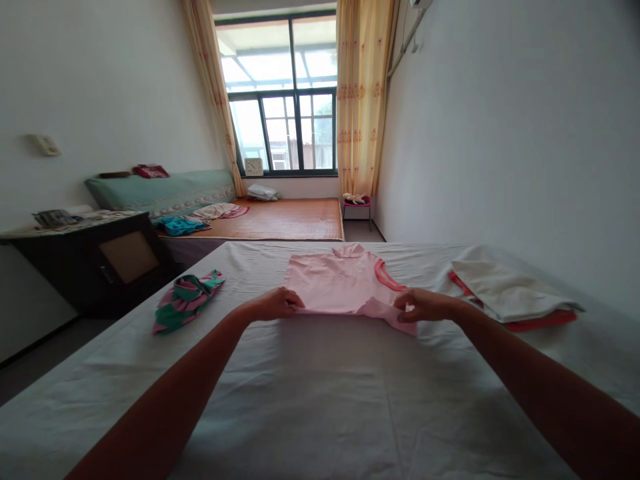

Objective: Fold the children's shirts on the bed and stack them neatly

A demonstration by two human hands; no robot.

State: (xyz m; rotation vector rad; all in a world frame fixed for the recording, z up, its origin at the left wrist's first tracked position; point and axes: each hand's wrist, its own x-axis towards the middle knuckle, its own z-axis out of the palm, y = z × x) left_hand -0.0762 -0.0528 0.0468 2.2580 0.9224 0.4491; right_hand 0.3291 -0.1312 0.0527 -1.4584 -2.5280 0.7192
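A pink shirt (336,280) with a red-trimmed armhole lies flat on the white bedsheet (310,400) in the middle of the view. My left hand (276,304) pinches its near left edge. My right hand (423,305) grips the near right edge, where the fabric is bunched and partly folded over. Both arms reach straight out over the sheet.
A green and pink striped garment (185,301) lies at the left on the sheet. A stack of white and red folded clothes (505,292) sits at the right by the wall. Beyond are a dark cabinet (95,260), a second bed (280,219) and a small stool (357,203).
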